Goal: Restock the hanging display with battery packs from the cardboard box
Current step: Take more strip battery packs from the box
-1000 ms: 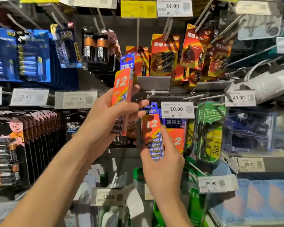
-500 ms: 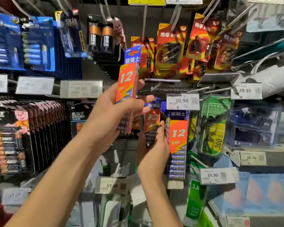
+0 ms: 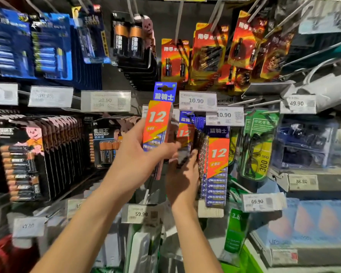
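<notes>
The hanging display fills the view, its pegs loaded with carded packs, and every place here is given from the upper 10.90 price tag. Far to the lower left of that tag a long row of black Duracell packs hangs one behind another, the front card showing a stack of copper-topped cells. Far to its upper left are blue battery packs, blurred. Above and to the right of it are red-orange battery packs, several deep. Up and to the left of it a Duracell blister holds two large cells. Down and to the right of it a green card holds a pair of glasses.

Three orange-and-blue packs marked 12 show. The held battery pack stands upright just left of the tag, off any peg, and the left hand grips its lower half, with fingers wrapped across the front. The middle battery pack sits just below the tag, and the right hand holds its shadowed lower end from beneath. The right battery pack hangs down and to the right, with the edges of more packs showing behind it. A second 10.90 tag overlaps the first tag's lower right corner.
</notes>
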A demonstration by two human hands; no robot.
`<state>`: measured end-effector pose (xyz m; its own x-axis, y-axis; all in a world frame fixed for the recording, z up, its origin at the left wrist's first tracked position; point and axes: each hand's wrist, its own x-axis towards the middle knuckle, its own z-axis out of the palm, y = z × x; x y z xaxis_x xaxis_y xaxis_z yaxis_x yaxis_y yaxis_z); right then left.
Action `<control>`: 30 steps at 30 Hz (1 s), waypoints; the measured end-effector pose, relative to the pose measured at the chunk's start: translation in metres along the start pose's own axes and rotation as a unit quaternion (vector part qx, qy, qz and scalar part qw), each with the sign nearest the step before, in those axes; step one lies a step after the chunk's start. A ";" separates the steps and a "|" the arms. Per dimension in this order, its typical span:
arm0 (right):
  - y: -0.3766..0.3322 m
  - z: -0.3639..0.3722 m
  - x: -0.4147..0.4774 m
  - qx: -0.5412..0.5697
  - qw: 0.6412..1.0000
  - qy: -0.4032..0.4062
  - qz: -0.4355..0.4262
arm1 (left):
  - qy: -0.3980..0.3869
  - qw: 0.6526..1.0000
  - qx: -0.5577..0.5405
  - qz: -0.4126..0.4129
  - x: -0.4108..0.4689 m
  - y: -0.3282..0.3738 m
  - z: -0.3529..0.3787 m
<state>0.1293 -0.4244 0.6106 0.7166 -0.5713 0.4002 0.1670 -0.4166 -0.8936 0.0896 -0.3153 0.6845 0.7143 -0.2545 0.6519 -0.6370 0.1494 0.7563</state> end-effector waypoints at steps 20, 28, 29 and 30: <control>0.009 -0.081 -0.073 0.031 0.984 -0.139 -0.109 | 0.053 0.998 -0.006 -0.029 -0.024 -0.050 0.052; 0.008 -0.081 -0.054 0.054 0.988 -0.075 -0.120 | 0.035 0.997 0.039 0.058 0.007 -0.019 0.051; 0.008 -0.081 -0.054 0.054 0.988 -0.075 -0.121 | 0.036 0.997 0.033 0.064 0.011 -0.014 0.048; 0.009 -0.081 -0.054 0.048 0.988 -0.077 -0.125 | 0.035 0.997 0.027 0.070 0.015 -0.009 0.044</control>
<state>0.0370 -0.4544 0.5978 0.7381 -0.3413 0.5820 0.4099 -0.4584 -0.7886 0.0937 -0.3622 0.6847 0.6346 -0.1667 0.7547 -0.7453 0.1265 0.6546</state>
